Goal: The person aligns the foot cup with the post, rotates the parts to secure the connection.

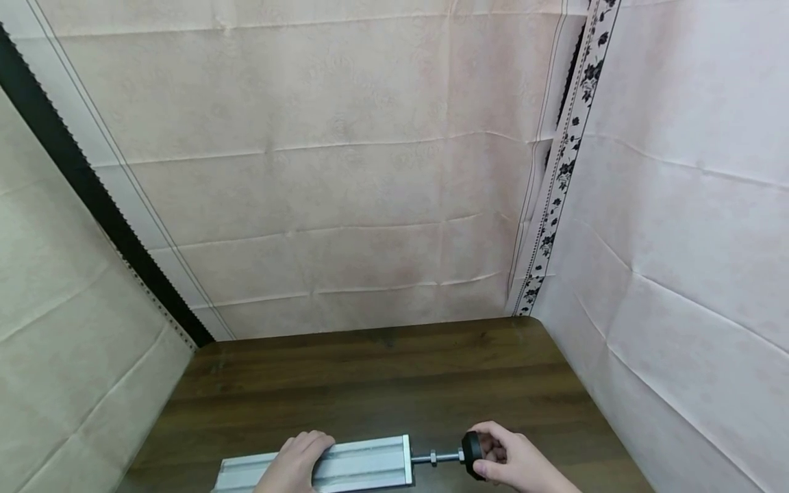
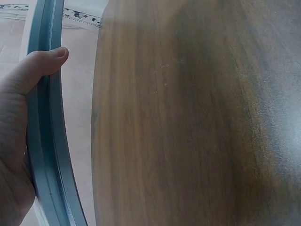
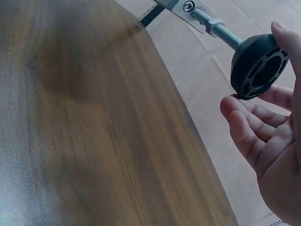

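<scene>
The left hand (image 1: 294,464) curls round the metal bar (image 1: 370,467), the right hand (image 1: 516,460) pinches the black foot (image 1: 472,454), seemingly adjusting its threaded rod (image 3: 227,36); a next turn wants steady bracing

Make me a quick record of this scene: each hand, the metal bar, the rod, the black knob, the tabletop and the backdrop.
left hand: grips the metal bar
right hand: holds the black knob by its rim
threaded rod: runs from the bar's end to the knob, with a nut partway along
tabletop: brown, wood-grained
backdrop: pale, creased cloth
</scene>
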`<state>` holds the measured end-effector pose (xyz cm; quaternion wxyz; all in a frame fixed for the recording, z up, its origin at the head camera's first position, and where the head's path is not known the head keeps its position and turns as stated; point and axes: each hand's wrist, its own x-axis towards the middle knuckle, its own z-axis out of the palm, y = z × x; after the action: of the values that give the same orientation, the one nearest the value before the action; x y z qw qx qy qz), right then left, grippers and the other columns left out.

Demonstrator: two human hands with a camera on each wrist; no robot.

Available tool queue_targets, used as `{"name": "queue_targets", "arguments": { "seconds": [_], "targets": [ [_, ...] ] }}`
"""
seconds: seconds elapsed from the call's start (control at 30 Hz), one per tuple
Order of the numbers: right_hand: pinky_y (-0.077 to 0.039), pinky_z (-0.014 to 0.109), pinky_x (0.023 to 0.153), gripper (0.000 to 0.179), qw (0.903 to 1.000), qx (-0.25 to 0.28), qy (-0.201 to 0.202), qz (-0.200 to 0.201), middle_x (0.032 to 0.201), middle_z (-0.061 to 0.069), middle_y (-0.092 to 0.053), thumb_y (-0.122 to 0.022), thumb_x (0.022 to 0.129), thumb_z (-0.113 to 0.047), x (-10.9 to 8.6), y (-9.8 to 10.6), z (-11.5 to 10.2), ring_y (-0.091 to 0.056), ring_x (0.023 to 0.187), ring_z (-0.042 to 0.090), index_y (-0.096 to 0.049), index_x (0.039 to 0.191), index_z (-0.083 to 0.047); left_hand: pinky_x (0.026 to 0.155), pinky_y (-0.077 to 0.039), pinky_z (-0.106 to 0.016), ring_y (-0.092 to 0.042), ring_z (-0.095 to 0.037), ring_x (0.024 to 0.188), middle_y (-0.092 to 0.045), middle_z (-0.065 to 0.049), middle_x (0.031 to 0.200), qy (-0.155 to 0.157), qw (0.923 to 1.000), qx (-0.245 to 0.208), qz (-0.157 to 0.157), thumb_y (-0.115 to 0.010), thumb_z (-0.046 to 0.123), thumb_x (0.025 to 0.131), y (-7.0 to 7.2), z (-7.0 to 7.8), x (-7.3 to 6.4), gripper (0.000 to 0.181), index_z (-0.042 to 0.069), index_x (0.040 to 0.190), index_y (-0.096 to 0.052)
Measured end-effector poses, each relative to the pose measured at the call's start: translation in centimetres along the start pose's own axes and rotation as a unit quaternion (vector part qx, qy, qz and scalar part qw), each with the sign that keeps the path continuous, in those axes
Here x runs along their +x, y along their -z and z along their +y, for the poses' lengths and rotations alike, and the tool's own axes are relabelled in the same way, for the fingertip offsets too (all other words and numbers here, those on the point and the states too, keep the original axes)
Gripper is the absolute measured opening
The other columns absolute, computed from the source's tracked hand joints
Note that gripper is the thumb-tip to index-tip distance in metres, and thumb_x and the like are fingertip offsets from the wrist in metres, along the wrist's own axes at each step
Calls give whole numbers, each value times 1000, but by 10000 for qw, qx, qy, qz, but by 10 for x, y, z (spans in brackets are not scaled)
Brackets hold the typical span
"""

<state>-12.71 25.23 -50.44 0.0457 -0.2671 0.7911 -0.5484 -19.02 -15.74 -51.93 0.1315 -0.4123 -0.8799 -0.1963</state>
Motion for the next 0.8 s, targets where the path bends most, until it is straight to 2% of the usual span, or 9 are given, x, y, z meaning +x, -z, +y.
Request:
{"name": "queue_targets", "arguments": {
  "seconds": [0.17, 0.33, 0.63, 0.8],
  "targets": [
    [-51, 28, 63, 36, 9991, 191, -354, -97, 90, 0, -60, -59, 91, -9, 0, 3, -3, -58, 77, 8, -48, 124, 1, 66, -41, -30, -50, -9, 87, -57, 4, 101, -73, 9997, 65, 232, -68, 73, 60, -4, -3, -1, 79, 11, 107, -59],
    [-50, 27, 67, 47, 9985, 67, -539, -10, 100, 6, -59, -64, 89, -14, -1, 5, -3, -60, 79, 10, -45, 130, -2, 67, -41, -30, -50, -9, 87, -58, 4, 100, -23, 9993, 132, 335, -70, 71, 60, -4, -1, -2, 76, 11, 106, -59],
    [-50, 28, 70, 65, 9996, -261, 66, 128, 118, 12, -53, -73, 82, -14, -2, 5, -4, -60, 85, 11, -38, 137, -8, 68, -42, -31, -51, -9, 88, -58, 5, 100, 107, 9994, 157, 299, -70, 71, 60, -2, -2, -3, 76, 11, 106, -59],
    [-49, 27, 70, 71, 9971, -640, 397, 95, 118, 5, -52, -75, 80, -19, -2, 3, -4, -58, 90, 8, -36, 140, -11, 69, -42, -31, -51, -9, 88, -57, 5, 100, 144, 9995, 163, 228, -69, 71, 61, -2, -2, -4, 76, 11, 106, -59]
  ]
}}
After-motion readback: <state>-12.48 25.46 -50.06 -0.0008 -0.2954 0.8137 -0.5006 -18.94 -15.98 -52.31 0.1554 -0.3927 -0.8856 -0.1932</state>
